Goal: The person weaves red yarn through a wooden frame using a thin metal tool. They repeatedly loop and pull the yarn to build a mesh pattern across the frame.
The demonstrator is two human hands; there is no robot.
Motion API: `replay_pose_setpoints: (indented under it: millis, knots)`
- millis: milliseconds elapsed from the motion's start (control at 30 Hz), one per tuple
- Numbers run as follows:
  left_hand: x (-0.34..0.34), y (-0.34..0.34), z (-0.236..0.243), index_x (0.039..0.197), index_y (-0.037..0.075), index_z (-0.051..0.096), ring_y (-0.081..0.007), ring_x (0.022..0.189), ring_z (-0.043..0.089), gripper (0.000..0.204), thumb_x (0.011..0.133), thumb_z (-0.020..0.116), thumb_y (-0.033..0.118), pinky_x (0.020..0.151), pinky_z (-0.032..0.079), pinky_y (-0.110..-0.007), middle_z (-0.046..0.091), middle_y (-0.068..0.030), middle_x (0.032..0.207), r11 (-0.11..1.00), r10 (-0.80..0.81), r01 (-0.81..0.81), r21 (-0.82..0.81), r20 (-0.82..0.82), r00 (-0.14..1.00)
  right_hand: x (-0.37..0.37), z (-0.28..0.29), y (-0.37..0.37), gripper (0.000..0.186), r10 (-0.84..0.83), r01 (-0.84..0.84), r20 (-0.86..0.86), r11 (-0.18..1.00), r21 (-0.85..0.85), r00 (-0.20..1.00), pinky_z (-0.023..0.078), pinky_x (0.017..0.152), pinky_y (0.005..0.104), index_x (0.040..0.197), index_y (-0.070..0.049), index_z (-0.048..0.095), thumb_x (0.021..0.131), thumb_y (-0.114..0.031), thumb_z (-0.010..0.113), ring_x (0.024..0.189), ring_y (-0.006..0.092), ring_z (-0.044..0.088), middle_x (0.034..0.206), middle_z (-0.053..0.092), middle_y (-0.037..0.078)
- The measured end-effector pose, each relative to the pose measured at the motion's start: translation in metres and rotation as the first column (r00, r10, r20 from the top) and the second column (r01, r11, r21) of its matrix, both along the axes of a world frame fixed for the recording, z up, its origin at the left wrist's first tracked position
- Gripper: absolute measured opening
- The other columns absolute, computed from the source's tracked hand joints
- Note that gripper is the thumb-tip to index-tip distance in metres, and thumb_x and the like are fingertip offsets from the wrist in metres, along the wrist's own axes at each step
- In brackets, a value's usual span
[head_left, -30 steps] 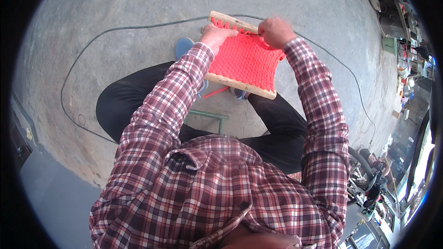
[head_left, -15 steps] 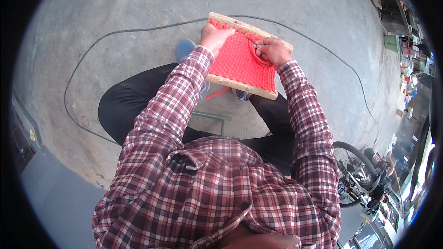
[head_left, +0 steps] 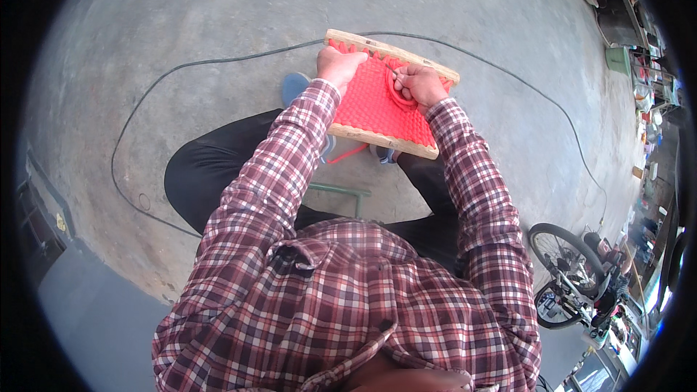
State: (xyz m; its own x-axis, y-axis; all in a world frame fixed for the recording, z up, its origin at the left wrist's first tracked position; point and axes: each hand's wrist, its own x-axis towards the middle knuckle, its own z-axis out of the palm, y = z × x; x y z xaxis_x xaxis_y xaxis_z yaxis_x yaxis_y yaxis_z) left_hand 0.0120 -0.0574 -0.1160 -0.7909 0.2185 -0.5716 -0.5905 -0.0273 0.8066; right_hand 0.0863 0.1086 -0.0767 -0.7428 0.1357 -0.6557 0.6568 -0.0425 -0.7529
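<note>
A red woven panel (head_left: 370, 105) is stretched on a wooden frame (head_left: 403, 52), with one bar at the far edge and another at the near edge. At the far left corner my left hand (head_left: 339, 67) grips the panel, thumb lying on top of the weave and the other fingers hidden beneath. Over the right part of the weave, my right hand (head_left: 420, 85) pinches a thin dark tool like a hook or needle (head_left: 393, 70). A loop of red cord (head_left: 392, 93) curves beside those fingers. Under the near bar hangs a red cord end (head_left: 350, 153).
A dark cable (head_left: 163, 76) loops across the concrete floor (head_left: 218, 7). Below the panel stands a green metal bar (head_left: 340, 189) between my legs. A bicycle (head_left: 570, 261) is at the right, and cluttered shelves with a green bin (head_left: 618, 60) line the far right.
My right hand has shifted slightly left over the weave with the tool and cord loop. The left hand keeps its hold at the corner. The whole view has shifted a little.
</note>
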Motion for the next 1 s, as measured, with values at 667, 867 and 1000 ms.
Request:
replay_pose_setpoints:
  millis: [667, 867, 1000]
  knots:
    - [0.005, 0.007, -0.027, 0.136, -0.001, 0.027, -0.0197, 0.124, 0.042, 0.073, 0.074, 0.066, -0.007, 0.101, 0.041, -0.031, 0.037, -0.0131, 0.137, 0.994, -0.003, -0.004, 0.111, 0.060, 0.998, 0.031, -0.025, 0.011, 0.016, 0.433, -0.283, 0.114, 0.347, 0.894, 0.894, 0.050, 0.073, 0.0430, 0.083, -0.002, 0.066, 0.078, -0.016, 0.062, 0.078, 0.0359, 0.063, 0.078, 0.064, 0.022]
    - [0.005, 0.004, -0.048, 0.130, -0.001, 0.037, -0.0185, 0.120, 0.045, 0.061, 0.076, 0.066, -0.003, 0.100, 0.041, -0.030, 0.043, -0.0124, 0.132, 1.000, -0.027, 0.027, 0.008, 0.022, 0.999, 0.024, -0.034, 0.000, 0.018, 0.518, -0.349, 0.130, 0.351, 0.869, 0.846, 0.050, 0.075, 0.0443, 0.083, -0.004, 0.068, 0.079, -0.020, 0.060, 0.082, 0.0363, 0.063, 0.082, 0.064, 0.021]
    - [0.001, -0.015, -0.046, 0.118, -0.003, 0.049, -0.0215, 0.107, 0.055, 0.048, 0.076, 0.070, 0.011, 0.090, 0.046, -0.032, 0.054, -0.0160, 0.119, 0.946, -0.122, 0.086, -0.312, -0.098, 0.988, -0.009, -0.030, -0.016, 0.020, 0.516, -0.381, 0.176, 0.323, 0.866, 0.838, 0.049, 0.075, 0.0458, 0.085, -0.004, 0.066, 0.080, -0.021, 0.057, 0.085, 0.0369, 0.062, 0.087, 0.064, 0.022]
